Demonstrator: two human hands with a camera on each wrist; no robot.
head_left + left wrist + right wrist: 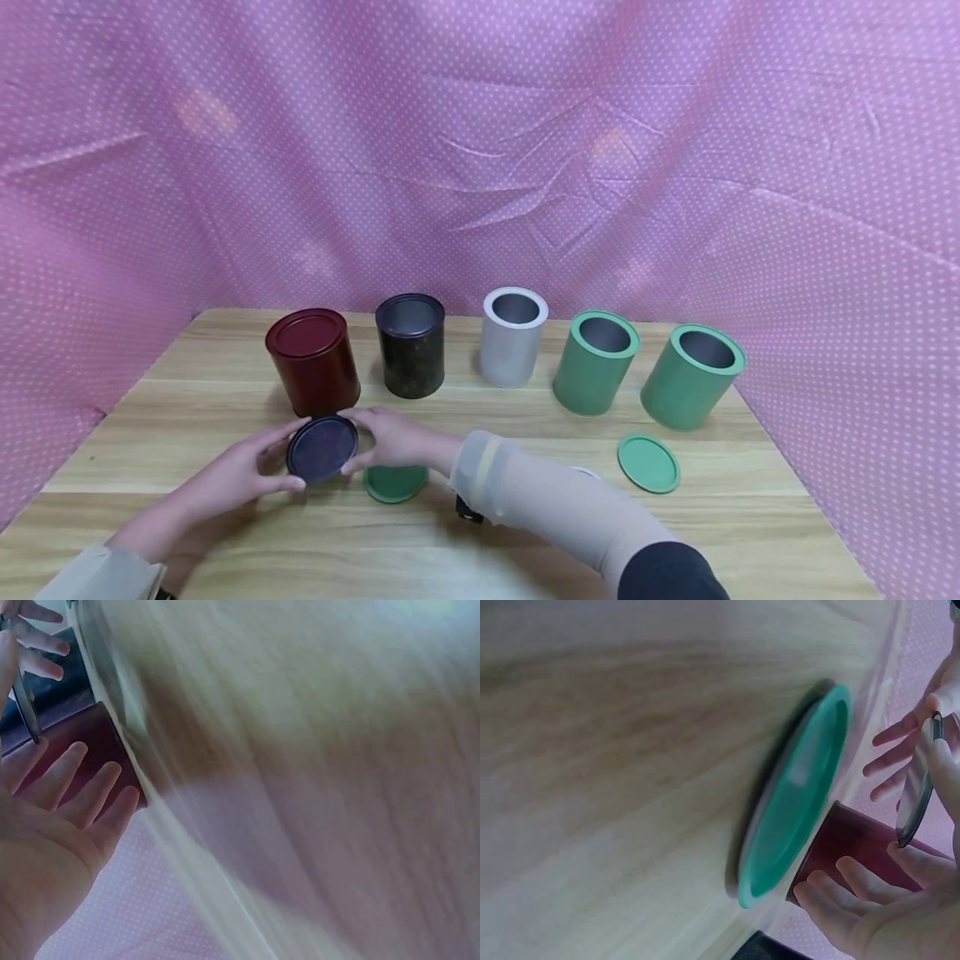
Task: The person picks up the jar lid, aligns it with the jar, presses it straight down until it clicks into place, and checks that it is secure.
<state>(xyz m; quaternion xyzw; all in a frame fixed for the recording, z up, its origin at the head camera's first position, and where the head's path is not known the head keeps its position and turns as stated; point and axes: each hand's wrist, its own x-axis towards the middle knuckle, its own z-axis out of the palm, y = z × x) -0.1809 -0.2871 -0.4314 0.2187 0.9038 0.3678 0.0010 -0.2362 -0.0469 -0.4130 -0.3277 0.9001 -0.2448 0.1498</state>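
Note:
Between my hands is a round black lid [322, 450], raised above the table in front of the dark red can [318, 383]. My left hand [236, 475] holds its left edge with thumb and index finger; the other fingers are spread in the left wrist view. On the opposite edge, my right hand [397, 439] grips the lid with thumb and fingertips. The red can has its red lid on. Behind and to the right stands an open black can [412, 358]. A green lid [799, 802] lies on the table below my right hand, partly covered by it in the head view.
An open white can [512, 354] and two open green cans [592, 375] stand along the back right. Another green lid [648, 463] lies in front of them. A white edge [585, 472] peeks out behind my right forearm. Pink dotted cloth [480, 167] surrounds the wooden table.

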